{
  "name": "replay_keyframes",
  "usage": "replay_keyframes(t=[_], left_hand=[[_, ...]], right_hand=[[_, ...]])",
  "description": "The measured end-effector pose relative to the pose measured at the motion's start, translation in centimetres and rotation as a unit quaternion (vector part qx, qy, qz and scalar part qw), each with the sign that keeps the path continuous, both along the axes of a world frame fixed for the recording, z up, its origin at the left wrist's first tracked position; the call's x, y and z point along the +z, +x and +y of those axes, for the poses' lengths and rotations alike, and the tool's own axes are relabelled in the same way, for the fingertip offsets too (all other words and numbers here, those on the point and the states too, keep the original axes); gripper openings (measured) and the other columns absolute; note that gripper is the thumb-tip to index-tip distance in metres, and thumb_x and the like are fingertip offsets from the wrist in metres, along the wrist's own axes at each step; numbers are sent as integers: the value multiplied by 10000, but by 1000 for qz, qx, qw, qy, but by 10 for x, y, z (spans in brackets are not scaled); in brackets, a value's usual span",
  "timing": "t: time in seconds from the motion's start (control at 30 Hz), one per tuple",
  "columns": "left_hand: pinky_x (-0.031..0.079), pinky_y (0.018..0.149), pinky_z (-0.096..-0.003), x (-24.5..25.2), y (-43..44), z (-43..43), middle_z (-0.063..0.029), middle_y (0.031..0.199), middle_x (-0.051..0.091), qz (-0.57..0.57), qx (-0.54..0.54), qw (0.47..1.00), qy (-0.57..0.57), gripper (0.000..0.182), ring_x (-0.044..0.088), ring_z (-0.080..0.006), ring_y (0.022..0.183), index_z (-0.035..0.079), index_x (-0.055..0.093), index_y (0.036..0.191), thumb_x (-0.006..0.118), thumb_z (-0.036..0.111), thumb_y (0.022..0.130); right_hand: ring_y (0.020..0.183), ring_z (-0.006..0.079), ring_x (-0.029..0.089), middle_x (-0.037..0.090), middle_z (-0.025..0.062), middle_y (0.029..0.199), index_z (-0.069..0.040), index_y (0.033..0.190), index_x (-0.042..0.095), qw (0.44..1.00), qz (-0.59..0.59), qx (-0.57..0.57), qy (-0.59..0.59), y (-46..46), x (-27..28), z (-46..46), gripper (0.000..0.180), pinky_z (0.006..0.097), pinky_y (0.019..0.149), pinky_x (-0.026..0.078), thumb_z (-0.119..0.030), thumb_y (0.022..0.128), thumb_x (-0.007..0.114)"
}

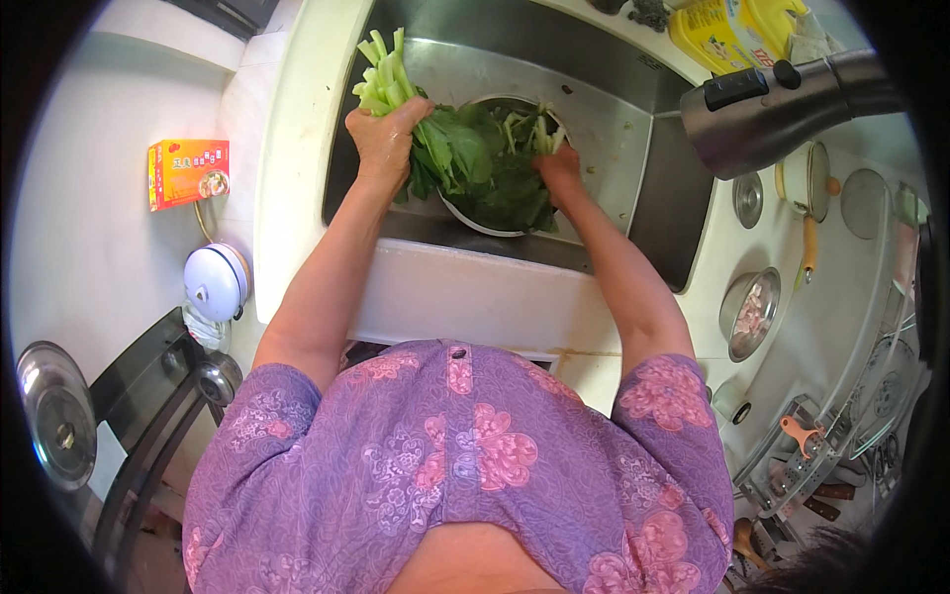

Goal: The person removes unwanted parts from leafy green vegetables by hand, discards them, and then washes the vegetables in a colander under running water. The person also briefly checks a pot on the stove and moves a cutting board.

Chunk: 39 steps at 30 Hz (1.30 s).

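Observation:
My left hand (382,145) grips a bunch of leafy greens by the pale green stems (390,74), whose cut ends point up past the thumb. The leaves (464,145) hang to the right over a round basin (475,223) with a light rim, standing in the stainless-steel sink (623,148). At the basin's right side, my right hand (560,174) is closed around more greens (512,193), with short stems sticking up beyond it. Some of its fingers are hidden by leaves. Greens cover most of the basin's inside.
A dark metal faucet head (727,134) juts in from the right, near a yellow jug (731,33). Along the right counter are a metal bowl of raw meat pieces (753,312), a lidded pot (801,178) and a dish rack (831,438). A white lidded pot (215,282) stands left.

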<state>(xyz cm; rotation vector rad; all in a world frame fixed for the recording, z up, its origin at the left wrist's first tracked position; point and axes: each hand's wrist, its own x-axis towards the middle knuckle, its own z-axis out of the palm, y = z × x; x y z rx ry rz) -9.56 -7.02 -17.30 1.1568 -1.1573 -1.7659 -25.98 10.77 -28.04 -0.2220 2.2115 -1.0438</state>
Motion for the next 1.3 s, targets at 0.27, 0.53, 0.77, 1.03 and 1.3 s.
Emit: replay_keyframes(t=[0.27, 0.53, 0.77, 1.03, 1.3], left_hand=[[467, 575, -281, -3, -1, 0, -85, 718, 615, 11, -18, 1000, -1, 146, 581, -169, 609, -57, 614, 772, 675, -33, 643], [475, 574, -293, 1, -2, 1, -92, 732, 621, -43, -25, 999, -16, 186, 586, -173, 606, -65, 621, 784, 692, 0, 625], [464, 580, -268, -2, -3, 3, -51, 719, 627, -49, -58, 997, -14, 176, 571, -124, 615, -44, 637, 764, 691, 26, 611], [489, 588, -290, 0, -5, 6, -82, 741, 630, -37, -169, 983, 64, 223, 595, -167, 627, -39, 632, 792, 701, 13, 586], [513, 679, -334, 4, -13, 21, -112, 861, 621, 79, -294, 928, 216, 401, 613, -212, 758, -40, 588, 981, 692, 32, 599]], right_hand=[[855, 292, 608, 618, 160, 958, 0, 1071, 551, 993, 112, 18, 17, -7, 18, 11, 380, 373, 780, 485, -37, 701, 626], [1216, 403, 364, 398, 287, 1273, -10, 1245, 380, 933, 201, 111, 276, 61, -4, -35, 764, 444, 931, 410, -264, 638, 768], [966, 373, 572, 588, 217, 1039, -24, 1266, 415, 968, 145, 181, 93, 15, -24, -8, 673, 404, 831, 470, -136, 663, 690], [796, 171, 581, 640, 86, 904, 14, 1119, 565, 994, 80, 39, -59, 2, 49, 28, 493, 286, 723, 468, 69, 630, 563], [834, 136, 558, 633, 56, 942, 13, 1118, 564, 978, 29, 82, -192, 23, 120, 14, 392, 278, 781, 444, -126, 761, 646]])
